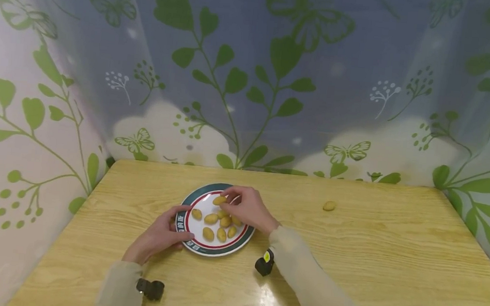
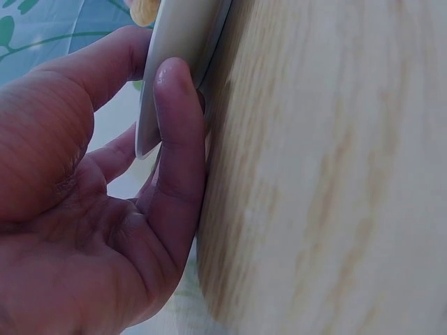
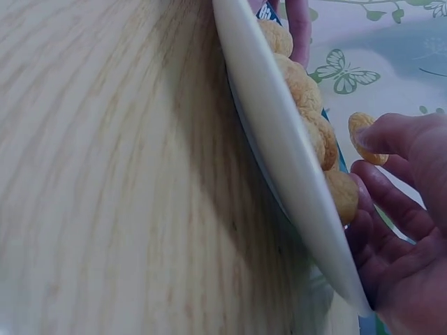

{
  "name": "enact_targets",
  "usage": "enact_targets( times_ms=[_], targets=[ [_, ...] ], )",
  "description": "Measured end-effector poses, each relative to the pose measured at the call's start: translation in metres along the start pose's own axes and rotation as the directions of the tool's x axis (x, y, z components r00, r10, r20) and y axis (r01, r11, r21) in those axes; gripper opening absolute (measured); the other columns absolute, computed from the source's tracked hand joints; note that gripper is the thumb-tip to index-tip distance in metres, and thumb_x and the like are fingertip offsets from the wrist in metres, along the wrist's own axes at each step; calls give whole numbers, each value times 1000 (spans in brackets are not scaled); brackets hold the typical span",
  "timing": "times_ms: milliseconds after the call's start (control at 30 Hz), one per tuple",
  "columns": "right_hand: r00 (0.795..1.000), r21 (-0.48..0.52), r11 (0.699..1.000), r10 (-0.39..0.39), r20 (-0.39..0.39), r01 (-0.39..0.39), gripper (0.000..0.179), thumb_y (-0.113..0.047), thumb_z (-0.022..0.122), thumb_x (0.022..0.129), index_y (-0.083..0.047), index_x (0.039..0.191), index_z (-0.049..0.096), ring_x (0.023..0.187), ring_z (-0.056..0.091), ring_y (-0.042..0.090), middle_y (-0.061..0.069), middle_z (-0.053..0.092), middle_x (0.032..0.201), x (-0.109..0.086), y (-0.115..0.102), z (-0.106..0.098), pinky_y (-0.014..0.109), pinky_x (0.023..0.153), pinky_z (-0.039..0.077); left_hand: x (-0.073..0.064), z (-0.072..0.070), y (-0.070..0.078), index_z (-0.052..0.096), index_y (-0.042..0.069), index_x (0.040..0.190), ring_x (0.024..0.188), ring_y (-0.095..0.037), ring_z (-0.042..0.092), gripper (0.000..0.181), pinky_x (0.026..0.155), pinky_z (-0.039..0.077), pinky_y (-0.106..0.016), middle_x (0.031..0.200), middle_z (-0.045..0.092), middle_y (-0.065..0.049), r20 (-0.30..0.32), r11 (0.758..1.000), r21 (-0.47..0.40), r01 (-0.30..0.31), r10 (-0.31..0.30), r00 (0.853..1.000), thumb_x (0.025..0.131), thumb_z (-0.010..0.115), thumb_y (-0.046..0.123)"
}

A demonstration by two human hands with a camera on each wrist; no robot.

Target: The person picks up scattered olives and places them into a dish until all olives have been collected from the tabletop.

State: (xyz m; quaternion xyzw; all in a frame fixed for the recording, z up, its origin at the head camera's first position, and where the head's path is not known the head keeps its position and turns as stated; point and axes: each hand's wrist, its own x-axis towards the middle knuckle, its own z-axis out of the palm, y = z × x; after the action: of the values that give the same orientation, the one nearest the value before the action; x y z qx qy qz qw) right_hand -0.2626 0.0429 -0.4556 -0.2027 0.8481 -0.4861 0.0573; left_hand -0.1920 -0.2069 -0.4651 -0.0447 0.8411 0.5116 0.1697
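Observation:
A round white plate [image 1: 200,234] with a dark green rim band and a red ring sits on the table. Several small, wrinkled, yellow-brown oval pieces [image 1: 208,234] lie on it. My left hand [image 1: 159,233] grips the plate's left edge, its thumb over the rim and fingers under it in the left wrist view. Over the far side of the plate, my right hand [image 1: 249,208] pinches one oval piece [image 3: 364,138] between thumb and fingertips. That piece is raised above the others in the right wrist view, where the plate edge hides part of the pile.
Another oval piece [image 1: 329,206] lies alone on the wooden table [image 1: 370,271], right of the plate. A curtain [image 1: 251,76] printed with leaves and butterflies hangs behind the table and along its sides. Small black cameras [image 1: 152,289] are strapped at both wrists.

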Motion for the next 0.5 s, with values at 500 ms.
enact_targets(
  times_ms=[500],
  targets=[
    [998,-28,1000,8,70,-6,23,-19,76,90,-12,113,75,81,60,10,4,72,95,11,2,8,22,73,50,-2,0,3,39,19,155,64,-14,60,76,61,54,-24,94,63,-10,10,1000,-18,5,-5,1000,91,79,16]
  ],
)
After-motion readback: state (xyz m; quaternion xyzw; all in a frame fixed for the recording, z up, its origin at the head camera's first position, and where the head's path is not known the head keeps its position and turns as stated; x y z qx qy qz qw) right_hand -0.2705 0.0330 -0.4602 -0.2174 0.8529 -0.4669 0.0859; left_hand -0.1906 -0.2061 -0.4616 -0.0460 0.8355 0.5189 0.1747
